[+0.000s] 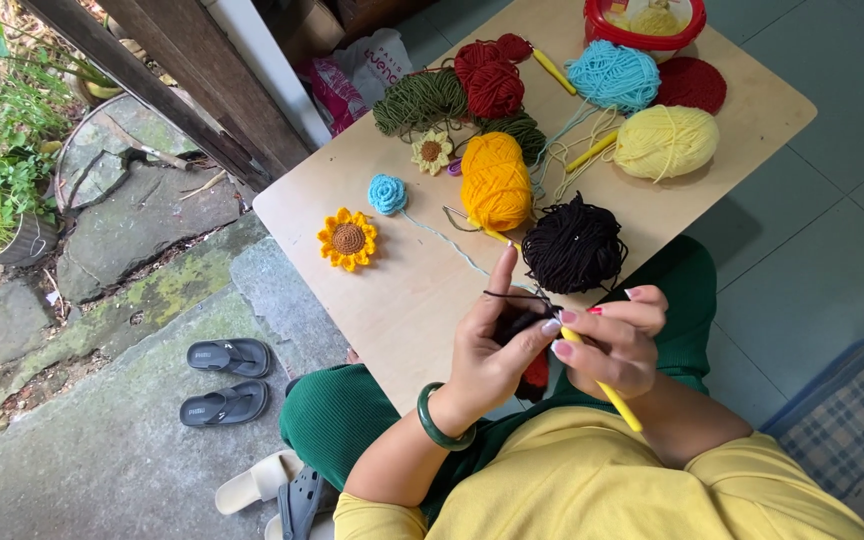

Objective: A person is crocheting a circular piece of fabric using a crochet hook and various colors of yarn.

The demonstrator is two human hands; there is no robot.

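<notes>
My left hand (489,345), with a green bangle on its wrist, pinches a small dark crochet piece (518,322); its index finger is raised with black yarn running over it. My right hand (617,345) grips a yellow-handled crochet hook (604,388) whose tip meets the dark piece. A black yarn ball (574,245) lies on the wooden table (402,290) just beyond both hands, its strand leading to the work.
On the table lie an orange-yellow yarn skein (495,180), pale yellow ball (665,142), light blue yarn (612,75), red yarn (492,80), green yarn (419,100), a crocheted sunflower (347,239), a blue rose (387,193), and a red tub (644,22). Sandals (224,380) lie on the floor at left.
</notes>
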